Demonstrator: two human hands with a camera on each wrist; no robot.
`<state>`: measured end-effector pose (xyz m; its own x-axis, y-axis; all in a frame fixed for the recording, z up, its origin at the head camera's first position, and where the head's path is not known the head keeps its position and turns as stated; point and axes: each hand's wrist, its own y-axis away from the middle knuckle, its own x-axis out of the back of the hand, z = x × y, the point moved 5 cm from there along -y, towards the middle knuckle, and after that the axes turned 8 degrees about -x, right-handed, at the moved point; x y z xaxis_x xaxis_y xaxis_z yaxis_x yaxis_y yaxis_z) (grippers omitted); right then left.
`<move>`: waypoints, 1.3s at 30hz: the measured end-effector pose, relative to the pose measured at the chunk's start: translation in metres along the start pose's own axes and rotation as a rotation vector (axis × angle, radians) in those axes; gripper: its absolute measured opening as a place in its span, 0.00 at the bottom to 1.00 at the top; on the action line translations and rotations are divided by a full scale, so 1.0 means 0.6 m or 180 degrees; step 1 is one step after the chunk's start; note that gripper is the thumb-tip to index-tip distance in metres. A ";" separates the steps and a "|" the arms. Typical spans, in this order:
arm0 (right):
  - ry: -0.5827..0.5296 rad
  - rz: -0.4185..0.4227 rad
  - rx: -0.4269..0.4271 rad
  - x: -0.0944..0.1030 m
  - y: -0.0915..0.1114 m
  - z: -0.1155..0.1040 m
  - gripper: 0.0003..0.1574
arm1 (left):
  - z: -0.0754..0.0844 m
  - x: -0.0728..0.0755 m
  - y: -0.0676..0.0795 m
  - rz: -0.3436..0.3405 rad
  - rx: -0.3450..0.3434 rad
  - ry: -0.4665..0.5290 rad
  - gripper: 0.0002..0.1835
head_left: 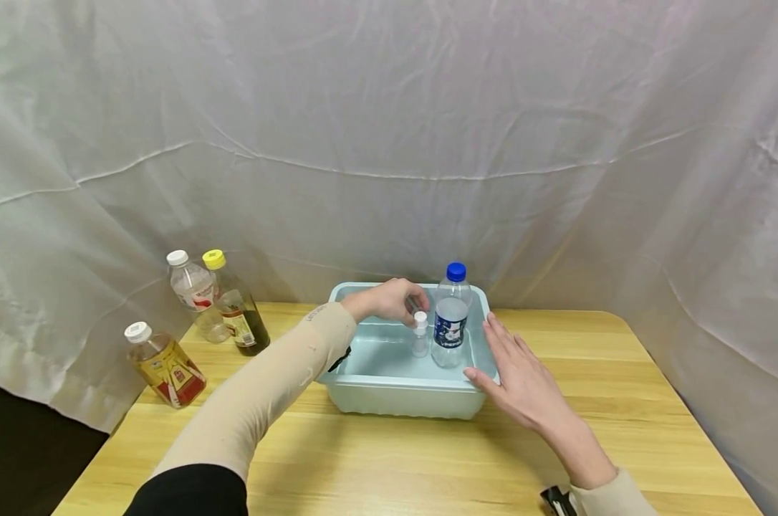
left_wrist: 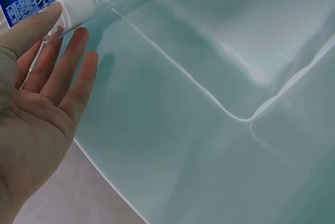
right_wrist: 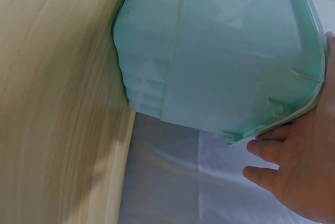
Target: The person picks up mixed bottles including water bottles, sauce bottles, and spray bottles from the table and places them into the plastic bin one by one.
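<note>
The small clear bottle (head_left: pixel 420 345) is inside the pale blue bin (head_left: pixel 402 398), roughly upright, beside the larger blue-capped bottle (head_left: pixel 451 315); whether its base touches the bin floor, I cannot tell. It looks to be plastic, so I would expect it to be light, rather smooth and a little slippery, but hardly fragile. The white cap (head_left: pixel 420 319) seems the firmest place for taking hold, and there the left hand (head_left: pixel 394 299) pinches it between thumb and fingers. The right hand (head_left: pixel 524 376) has its fingers nearly straight, against the bin's right rim, with the thumb spread apart.
</note>
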<state>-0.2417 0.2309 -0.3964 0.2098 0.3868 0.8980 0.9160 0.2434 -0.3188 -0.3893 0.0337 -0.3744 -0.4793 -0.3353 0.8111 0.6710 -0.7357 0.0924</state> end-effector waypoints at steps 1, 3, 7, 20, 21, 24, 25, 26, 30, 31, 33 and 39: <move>0.0000 -0.0003 0.0000 0.000 0.000 0.000 0.52 | 0.000 0.001 0.000 0.0001 0.0006 -0.0012 0.17; -0.0003 -0.0011 -0.0004 0.000 -0.001 0.000 0.53 | 0.000 0.002 0.001 0.0010 0.0009 -0.0017 0.18; -0.0003 -0.0004 -0.0003 0.000 -0.002 0.000 0.53 | 0.000 0.004 0.002 0.0028 0.0011 -0.0022 0.19; -0.0020 -0.0049 -0.0030 -0.002 -0.002 0.001 0.53 | 0.007 0.034 0.020 0.0229 -0.0105 0.0114 0.22; -0.0022 -0.0054 -0.0031 -0.002 -0.002 0.001 0.53 | 0.008 0.039 0.023 0.0266 -0.0128 0.0155 0.23; -0.0025 -0.0056 -0.0034 -0.003 -0.002 0.001 0.53 | 0.013 0.055 0.035 0.0394 -0.0204 0.0240 0.23; -0.0028 -0.0054 -0.0035 -0.003 -0.002 0.001 0.53 | 0.016 0.062 0.040 0.0452 -0.0232 0.0266 0.23; -0.0024 -0.0051 -0.0034 -0.003 -0.001 0.001 0.53 | 0.018 0.068 0.044 0.0513 -0.0257 0.0299 0.23; -0.0010 -0.0042 -0.0020 -0.003 0.000 0.002 0.53 | 0.030 0.096 0.067 0.0821 -0.0420 0.0413 0.23; -0.0003 -0.0037 -0.0016 -0.004 0.000 0.002 0.53 | 0.032 0.103 0.073 0.0897 -0.0461 0.0448 0.23; 0.0004 -0.0024 -0.0009 -0.003 0.000 0.001 0.53 | 0.037 0.115 0.086 0.1039 -0.0575 0.0526 0.23; -0.0010 -0.0023 -0.0010 -0.002 0.005 0.003 0.53 | 0.044 0.139 0.134 0.1374 -0.0779 0.0762 0.23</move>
<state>-0.2398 0.2328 -0.3990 0.2022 0.3877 0.8993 0.9185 0.2435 -0.3115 -0.3604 -0.0381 -0.2844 -0.3240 -0.7404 0.5889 0.6978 -0.6074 -0.3797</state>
